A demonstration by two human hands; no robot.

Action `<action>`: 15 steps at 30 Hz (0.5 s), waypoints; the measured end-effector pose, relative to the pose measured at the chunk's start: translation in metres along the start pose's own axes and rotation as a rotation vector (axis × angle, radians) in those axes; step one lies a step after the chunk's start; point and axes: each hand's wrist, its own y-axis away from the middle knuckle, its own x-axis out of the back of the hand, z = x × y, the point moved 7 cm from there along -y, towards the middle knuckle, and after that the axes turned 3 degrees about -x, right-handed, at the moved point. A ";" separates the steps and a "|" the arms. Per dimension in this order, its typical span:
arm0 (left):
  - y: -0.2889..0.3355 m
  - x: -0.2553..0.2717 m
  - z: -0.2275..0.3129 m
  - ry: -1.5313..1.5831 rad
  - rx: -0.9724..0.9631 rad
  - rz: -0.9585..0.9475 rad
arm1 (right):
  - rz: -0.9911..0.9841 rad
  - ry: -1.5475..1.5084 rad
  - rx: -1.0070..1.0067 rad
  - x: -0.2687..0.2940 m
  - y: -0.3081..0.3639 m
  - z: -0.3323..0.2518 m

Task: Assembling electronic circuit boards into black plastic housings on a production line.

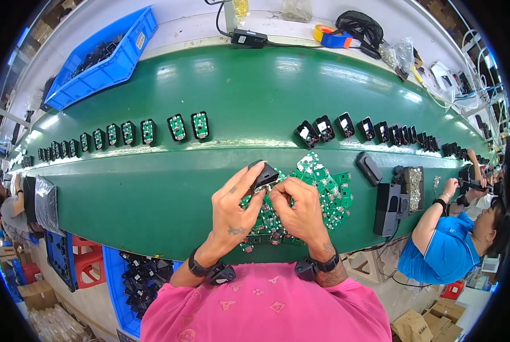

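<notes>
My left hand (232, 206) is closed round a small black plastic housing (265, 177), holding it tilted above the bench in front of me. The fingers of my right hand (298, 206) are pinched together at the near edge of that housing. What they grip is hidden between the fingertips. Beneath and beside both hands spreads a loose pile of green circuit boards (336, 195). Just right of the pile lies a closed black case (369, 169).
Black housings with green boards (199, 125) stand in a row at left; housings with wires (345, 125) line up at right. A blue crate (104, 60) sits far left. A black device (387, 210) and a tray of small parts (414, 191) stand near a co-worker (445, 245) at right.
</notes>
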 end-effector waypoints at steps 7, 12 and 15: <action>0.004 0.002 0.004 -0.215 -0.154 0.022 | 0.056 0.222 0.163 -0.003 0.001 -0.013; 0.004 -0.002 0.004 -0.278 -0.154 -0.010 | 0.005 0.182 0.123 -0.006 0.000 -0.005; 0.005 -0.006 -0.005 -0.254 -0.134 0.008 | 0.023 0.210 0.124 -0.010 0.002 0.001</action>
